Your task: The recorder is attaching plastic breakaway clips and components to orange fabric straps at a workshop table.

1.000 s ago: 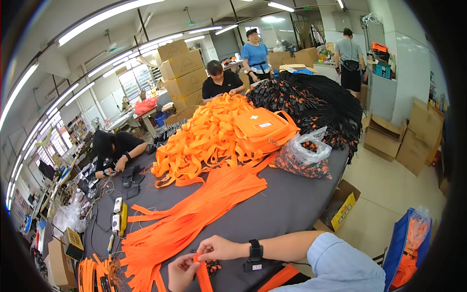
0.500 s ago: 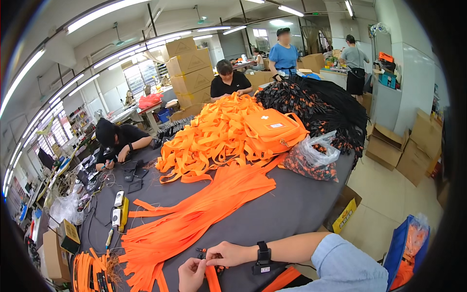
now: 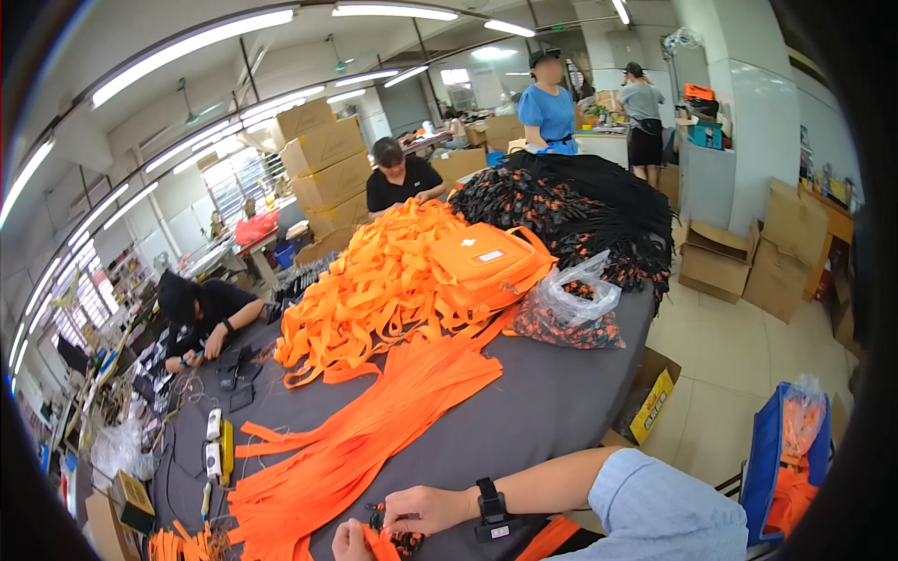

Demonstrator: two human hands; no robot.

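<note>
And here the left hand (image 3: 350, 543) pinches an orange strap (image 3: 382, 545) low over the dark table (image 3: 561, 402), the right hand (image 3: 424, 510) bunched at its end, exact hold unclear, small black-and-orange pieces (image 3: 409, 541) crowding close, orange strips (image 3: 327, 463) sprawling just beyond, an orange bag (image 3: 491, 269) leaning on the webbing heap (image 3: 365, 290) farther back

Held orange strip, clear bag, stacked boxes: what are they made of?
Orange strip: probably woven synthetic fabric, matte; it bends softly. Exact fibre unclear.
Clear bag: thin plastic film, glossy; see-through, crinkled, bright highlights.
Stacked boxes: likely cardboard, fairly matte; brown, flat-sided, crisp-edged.
</note>
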